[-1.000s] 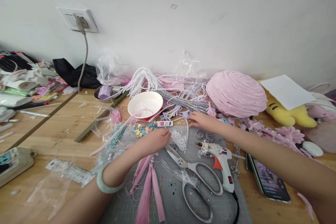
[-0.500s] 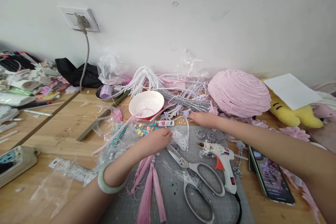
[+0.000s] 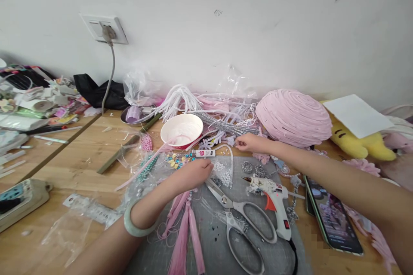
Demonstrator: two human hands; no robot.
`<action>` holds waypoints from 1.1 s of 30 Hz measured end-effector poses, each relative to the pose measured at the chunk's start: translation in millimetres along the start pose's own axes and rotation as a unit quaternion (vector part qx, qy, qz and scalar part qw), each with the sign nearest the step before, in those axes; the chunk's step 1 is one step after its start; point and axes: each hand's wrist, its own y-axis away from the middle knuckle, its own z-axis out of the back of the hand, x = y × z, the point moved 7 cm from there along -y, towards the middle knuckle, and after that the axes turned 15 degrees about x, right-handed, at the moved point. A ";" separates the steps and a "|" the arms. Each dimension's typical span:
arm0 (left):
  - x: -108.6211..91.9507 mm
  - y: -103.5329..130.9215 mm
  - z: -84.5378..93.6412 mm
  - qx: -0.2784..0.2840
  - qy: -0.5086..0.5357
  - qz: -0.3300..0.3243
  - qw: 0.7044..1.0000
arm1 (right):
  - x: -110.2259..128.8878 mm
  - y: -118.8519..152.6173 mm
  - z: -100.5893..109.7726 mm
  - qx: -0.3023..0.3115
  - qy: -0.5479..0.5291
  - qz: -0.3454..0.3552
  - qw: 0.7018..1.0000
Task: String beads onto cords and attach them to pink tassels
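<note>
My left hand [image 3: 195, 173] is closed above the grey mat [image 3: 206, 232], left of a heap of white beads [image 3: 223, 172]; what its fingers hold is too small to make out. My right hand [image 3: 250, 142] is closed in a pinch beside lilac pipe-cleaner pieces [image 3: 230, 140], and anything in it is hidden. Between the hands stands a small white tube [image 3: 205, 153] lying flat. Pink tassels [image 3: 185, 236] hang down the mat below my left hand. Large scissors [image 3: 226, 201] lie open, with a glue gun [image 3: 274, 193] to their right.
A white bowl [image 3: 181, 128] sits behind my left hand. Beyond my right hand is a pink dome [image 3: 293, 117]. A phone [image 3: 335, 215] lies under my right forearm's side. A power strip [image 3: 22, 202] is at the left edge, and a wall [image 3: 180, 30] rises behind.
The view has shifted slightly, so most things appear a little lower and further right. My right hand's fingers have curled in more. My left hand stays near the beads.
</note>
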 end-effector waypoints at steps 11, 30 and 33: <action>1.1 -3.3 -3.7 -0.008 0.013 -0.005 1.000 | 65.1 10.1 -11.3 0.071 -0.248 -0.012 0.966; 4.9 -2.8 -2.7 -0.014 0.027 0.002 1.000 | -11.5 -3.5 -7.2 -0.020 -0.034 -0.127 0.991; 4.9 -3.4 -3.3 -0.014 0.026 0.004 1.000 | -7.4 -7.4 -0.7 -0.058 -0.036 -0.095 0.993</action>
